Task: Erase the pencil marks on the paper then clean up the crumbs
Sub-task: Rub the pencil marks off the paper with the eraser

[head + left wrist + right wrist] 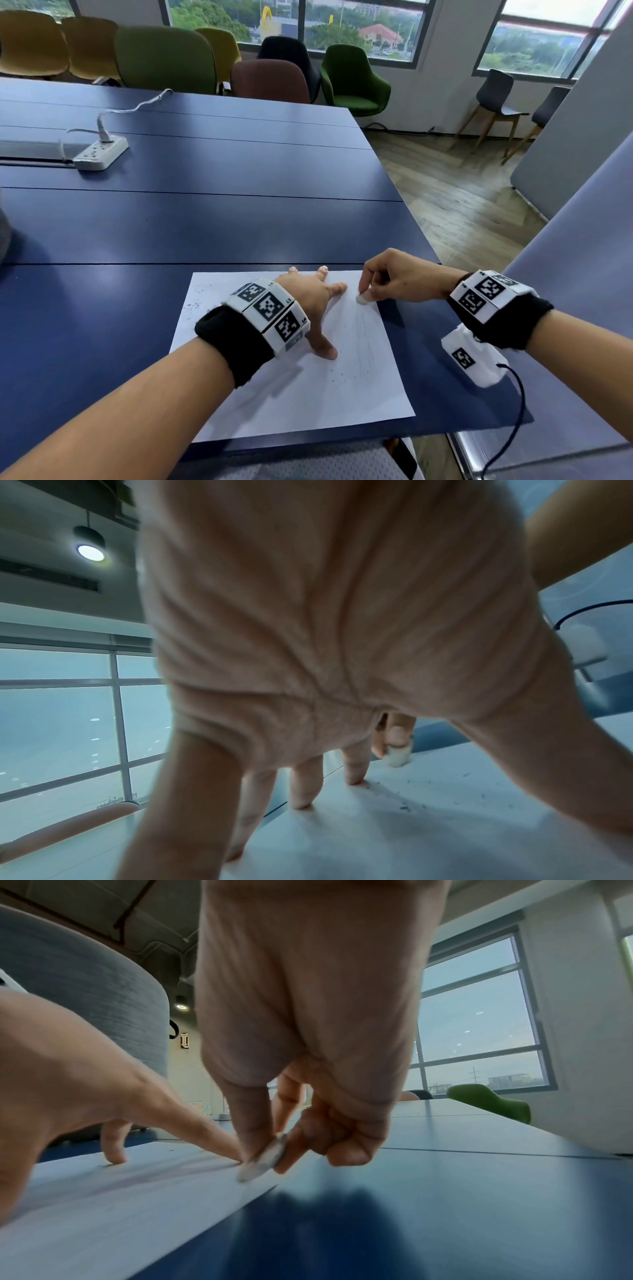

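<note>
A white sheet of paper (308,387) lies on the dark blue table (205,222) near its front edge. Faint pencil strokes (363,342) run down its right half. Dark eraser crumbs (339,375) dot the sheet below my left thumb, and more crumbs (407,807) show in the left wrist view. My left hand (310,301) presses the paper flat with spread, straight fingers. My right hand (387,279) pinches a small white eraser (361,299) between thumb and fingers, its tip on the paper close to the right edge. The eraser (263,1158) sits just beside my left fingertip (226,1150).
A white power strip (101,154) with a cable lies at the far left of the table. Several chairs (352,82) stand behind the table under the windows. The table's right edge (394,178) drops to a wooden floor. A grey partition (582,281) rises on my right.
</note>
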